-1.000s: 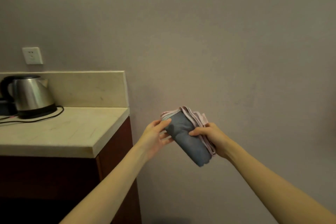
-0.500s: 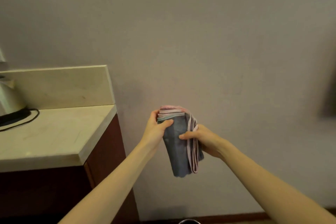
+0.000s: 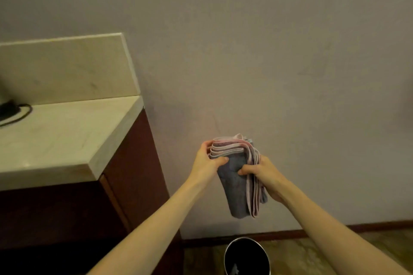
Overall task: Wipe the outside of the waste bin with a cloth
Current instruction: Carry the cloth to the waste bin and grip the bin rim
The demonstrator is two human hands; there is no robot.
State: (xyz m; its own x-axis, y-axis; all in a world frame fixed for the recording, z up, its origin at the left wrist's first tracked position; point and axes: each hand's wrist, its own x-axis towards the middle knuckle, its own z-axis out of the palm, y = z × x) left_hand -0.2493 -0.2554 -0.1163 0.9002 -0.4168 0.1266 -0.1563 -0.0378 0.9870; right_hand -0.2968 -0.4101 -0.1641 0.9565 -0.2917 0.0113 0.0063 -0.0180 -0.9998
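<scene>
Cloth [image 3: 237,185]: grey, pink-edged, folded into several layers, held upright in the air in front of the wall [image 3: 268,51], above the waste bin.
Left hand [image 3: 206,163]: grip closed on the cloth's upper left edge, thumb across the grey face, fingers behind the folds.
Right hand [image 3: 263,174]: grip closed on the cloth's right side, thumb pressed on the grey face, pink edges running between thumb and palm.
Waste bin [image 3: 247,257]: round, metal rim, dark interior, standing on the floor [image 3: 335,250] at the bottom of the view, near the wall's dark skirting and just right of the cabinet. No hand touches it.
Worktop [image 3: 55,140]: pale stone with an upstand behind, on a dark red-brown cabinet [image 3: 134,174], left of the hands.
Black cord [image 3: 20,114]: lying on the worktop at the far left edge.
</scene>
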